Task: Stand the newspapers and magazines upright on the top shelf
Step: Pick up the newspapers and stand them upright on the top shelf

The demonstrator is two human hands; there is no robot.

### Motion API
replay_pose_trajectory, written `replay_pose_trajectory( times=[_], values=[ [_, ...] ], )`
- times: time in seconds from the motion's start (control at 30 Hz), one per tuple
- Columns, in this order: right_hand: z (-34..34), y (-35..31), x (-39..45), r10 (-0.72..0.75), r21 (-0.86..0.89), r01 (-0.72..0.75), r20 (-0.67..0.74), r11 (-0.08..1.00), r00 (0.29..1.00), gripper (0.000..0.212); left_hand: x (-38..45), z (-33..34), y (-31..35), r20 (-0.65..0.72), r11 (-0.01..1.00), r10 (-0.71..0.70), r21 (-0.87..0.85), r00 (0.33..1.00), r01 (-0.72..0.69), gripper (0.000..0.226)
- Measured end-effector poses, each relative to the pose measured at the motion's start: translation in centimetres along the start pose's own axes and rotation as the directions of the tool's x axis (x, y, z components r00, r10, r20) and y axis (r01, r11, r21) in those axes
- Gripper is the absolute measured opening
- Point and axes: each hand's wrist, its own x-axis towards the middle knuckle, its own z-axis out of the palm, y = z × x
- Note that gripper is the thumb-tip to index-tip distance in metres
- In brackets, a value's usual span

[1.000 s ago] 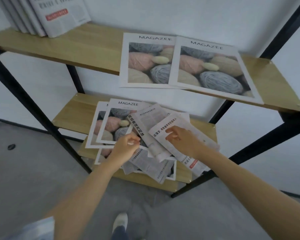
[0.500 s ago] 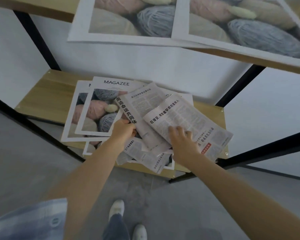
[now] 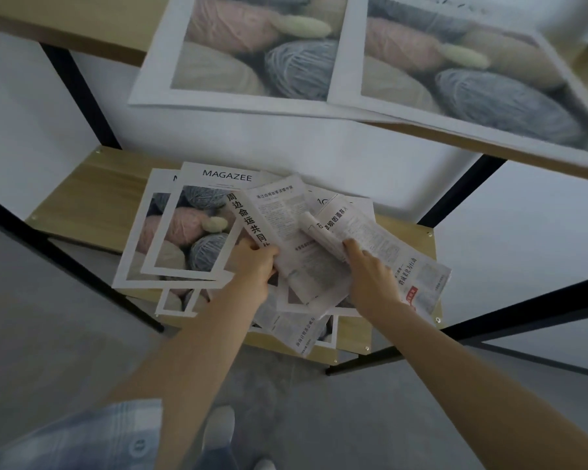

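On the lower shelf (image 3: 82, 195) lies a loose heap of yarn-cover magazines (image 3: 187, 232) and newspapers. My left hand (image 3: 255, 266) grips the left edge of a folded newspaper (image 3: 282, 225) with a bold black headline. My right hand (image 3: 367, 269) holds a second newspaper (image 3: 380, 239), whose near left edge is curled up off the heap. More papers (image 3: 296, 330) overhang the shelf's front edge. Two magazines (image 3: 252, 52) (image 3: 455, 69) lie flat on the upper shelf, which fills the top of the view.
Black metal posts (image 3: 79, 96) stand at the shelf unit's sides, with a diagonal bar (image 3: 523, 307) on the right. A white wall is behind. Below is grey floor (image 3: 48, 334) with my shoes (image 3: 218, 432) and a plaid sleeve.
My view has dropped toward the lower shelf. My left hand has closed on the headline newspaper. My right hand has curled up the edge of the right newspaper.
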Motion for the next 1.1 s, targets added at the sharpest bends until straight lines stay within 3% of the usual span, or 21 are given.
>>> replay_pose_trajectory(
  times=[0.2, 0.3, 0.53, 0.7, 0.77, 0.87, 0.97, 1.1],
  values=[
    [-4.7, -1.1, -2.3, -0.092, -0.053, 0.088, -0.085, 0.995, 0.992, 0.049, -5.4, -2.0, 2.5, -0.049, 0.997, 0.035, -0.068, 0.998, -0.039, 0.013],
    [-6.8, -3.4, -4.2, -0.166, -0.076, 0.16, -0.081, 0.984, 0.983, 0.045, -8.8, -3.9, 4.0, -0.09, 0.99, 0.072, -0.116, 0.993, -0.082, 0.016],
    [-12.2, -11.9, -9.7, -0.337, 0.084, 0.343, -0.076, 0.936, 0.938, 0.031, -16.8, -9.6, 8.7, -0.207, 0.95, 0.246, -0.139, 0.947, -0.278, 0.029],
    [-15.5, -17.3, -12.8, -0.422, 0.299, 0.429, -0.09, 0.852, 0.902, 0.023, -22.1, -14.2, 13.1, -0.333, 0.896, 0.39, -0.078, 0.859, -0.437, 0.021],
    [-17.3, -19.3, -13.9, -0.462, 0.36, 0.481, -0.143, 0.799, 0.875, 0.016, -24.2, -15.7, 15.2, -0.368, 0.856, 0.479, -0.008, 0.797, -0.518, 0.018],
    [-20.3, -21.9, -14.8, -0.47, 0.452, 0.508, -0.204, 0.733, 0.859, 0.023, -27.7, -17.0, 18.8, -0.39, 0.775, 0.593, 0.039, 0.704, -0.631, 0.02],
    [-23.6, -24.2, -15.1, -0.45, 0.602, 0.502, -0.251, 0.621, 0.857, 0.037, -30.8, -17.4, 22.7, -0.391, 0.692, 0.675, 0.043, 0.626, -0.72, 0.018],
    [-28.5, -26.6, -14.7, -0.394, 0.763, 0.481, -0.32, 0.432, 0.862, 0.039, -33.9, -16.8, 28.3, -0.342, 0.572, 0.775, 0.026, 0.531, -0.82, 0.023]
  ],
)
